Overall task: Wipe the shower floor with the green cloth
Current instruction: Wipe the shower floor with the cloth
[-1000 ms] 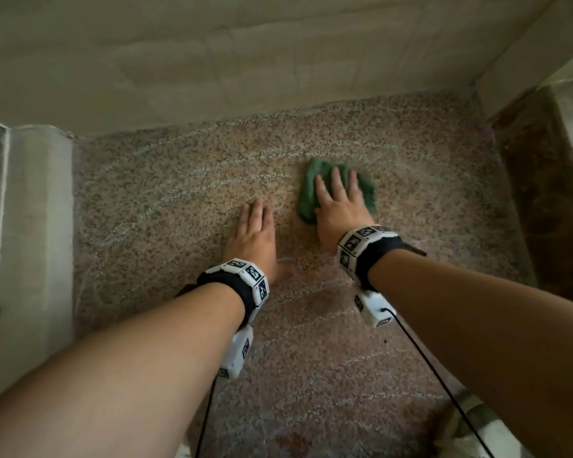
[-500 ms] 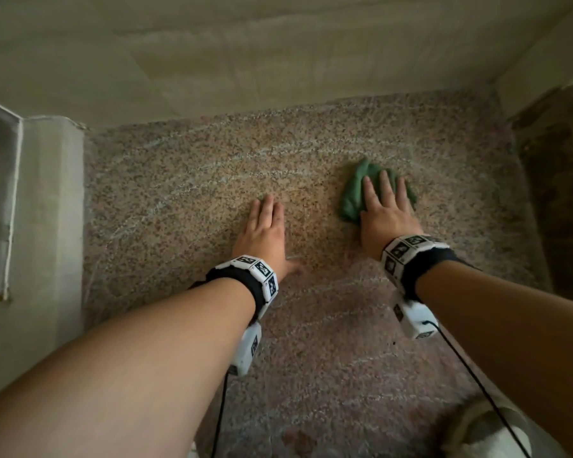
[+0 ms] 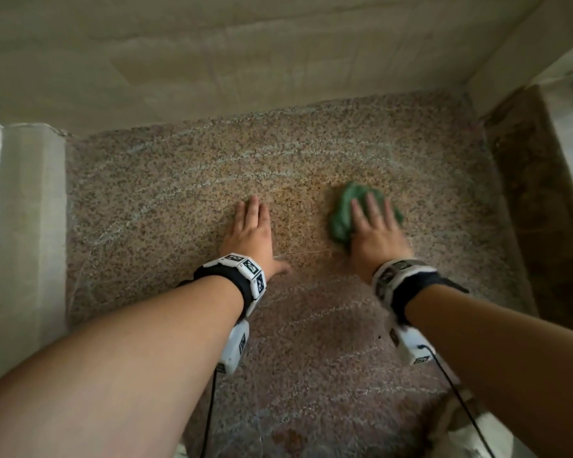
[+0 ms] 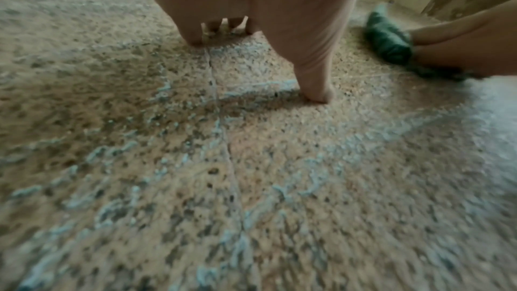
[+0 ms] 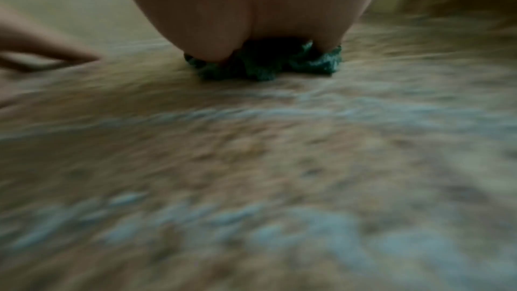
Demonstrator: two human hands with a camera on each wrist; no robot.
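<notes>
- The green cloth (image 3: pixel 351 213) is being pressed flat onto the speckled shower floor (image 3: pixel 166 200) under the right hand (image 3: pixel 376 231), whose fingers are being held straight over the bunched fabric.
- Compared with a second ago, cloth and right hand are being carried rightward, away from the left hand (image 3: pixel 252 234); the gap between the two hands is being widened.
- The left hand is being kept where it was, spread flat on the floor as a brace, holding nothing.
- A sideways stroke is judged to be under way; pale arced streaks across the floor suggest much of the far area is already being covered, while the near, darker strip is probably being left for later.
- In the left wrist view, a grout line (image 4: pixel 221 118) and the thumb planted on stone are being shown; both are hard to make out from the head view.
- In the right wrist view, heavily blurred, the cloth's crumpled edge is being shown protruding beneath the palm.
</notes>
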